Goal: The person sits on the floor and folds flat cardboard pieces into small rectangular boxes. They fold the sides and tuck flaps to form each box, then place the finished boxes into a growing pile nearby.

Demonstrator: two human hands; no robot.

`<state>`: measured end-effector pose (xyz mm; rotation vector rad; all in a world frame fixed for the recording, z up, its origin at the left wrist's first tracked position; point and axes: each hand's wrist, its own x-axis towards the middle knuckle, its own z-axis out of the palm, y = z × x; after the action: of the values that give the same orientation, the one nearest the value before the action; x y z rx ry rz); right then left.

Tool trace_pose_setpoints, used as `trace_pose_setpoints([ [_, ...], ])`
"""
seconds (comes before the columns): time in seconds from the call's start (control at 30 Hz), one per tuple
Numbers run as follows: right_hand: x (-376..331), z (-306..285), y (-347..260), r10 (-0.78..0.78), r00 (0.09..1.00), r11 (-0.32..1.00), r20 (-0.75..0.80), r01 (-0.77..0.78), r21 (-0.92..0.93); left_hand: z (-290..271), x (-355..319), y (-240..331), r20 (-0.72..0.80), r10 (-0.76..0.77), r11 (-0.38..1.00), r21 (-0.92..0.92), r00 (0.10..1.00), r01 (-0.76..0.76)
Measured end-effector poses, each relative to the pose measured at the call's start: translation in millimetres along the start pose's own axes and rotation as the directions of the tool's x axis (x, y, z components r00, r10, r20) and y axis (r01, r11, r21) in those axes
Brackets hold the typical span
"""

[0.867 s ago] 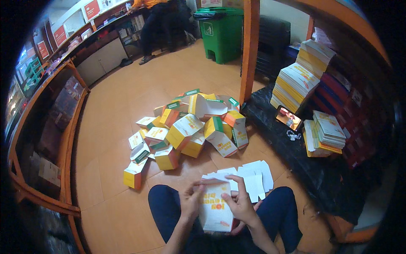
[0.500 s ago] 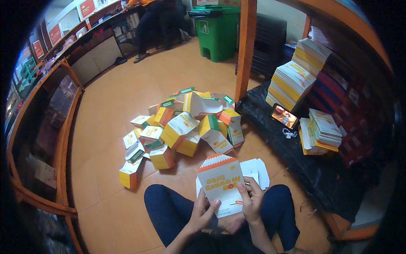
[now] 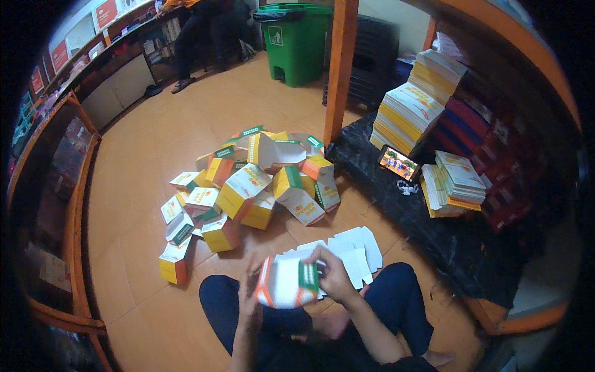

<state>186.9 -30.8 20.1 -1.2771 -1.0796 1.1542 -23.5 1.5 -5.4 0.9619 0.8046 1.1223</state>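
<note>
White-and-orange carton (image 3: 286, 282), half-formed, sits between your hands above your lap, near the flat blanks (image 3: 353, 248): your right hand (image 3: 334, 276) grasps its right end, your left hand (image 3: 251, 297) cups its left side, both touching, long axis running left to right.

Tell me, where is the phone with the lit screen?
In the head view, the phone leans on the dark ledge at right, between the tall box stack and the lower stack.

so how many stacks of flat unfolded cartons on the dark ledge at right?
3: tall back stack, tall front stack leaning beside it, lower stack right of the phone. More may be hidden behind.
</note>
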Motion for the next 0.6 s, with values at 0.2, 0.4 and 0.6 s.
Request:
trace_pose_setpoints([
  [0.2, 122, 10, 17, 0.031, 0.978, 0.718, -0.204, 0.120, 0.686, -20, -4, 11, -0.055, -0.014, 1.000, 0.008, 0.998, 0.014],
  [0.4, 114, 11, 137, -0.021, 0.998, 0.829, 0.056, 0.048, -0.557, -42, -9, -15, -0.147, -0.117, 0.972, 0.184, 0.982, 0.143],
  [0.6, 78, 9, 193, -0.074, 0.987, 0.500, 0.143, 0.160, -0.851, -46, -5, -29, -0.151, -0.142, 0.967, 0.190, 0.978, 0.170],
])
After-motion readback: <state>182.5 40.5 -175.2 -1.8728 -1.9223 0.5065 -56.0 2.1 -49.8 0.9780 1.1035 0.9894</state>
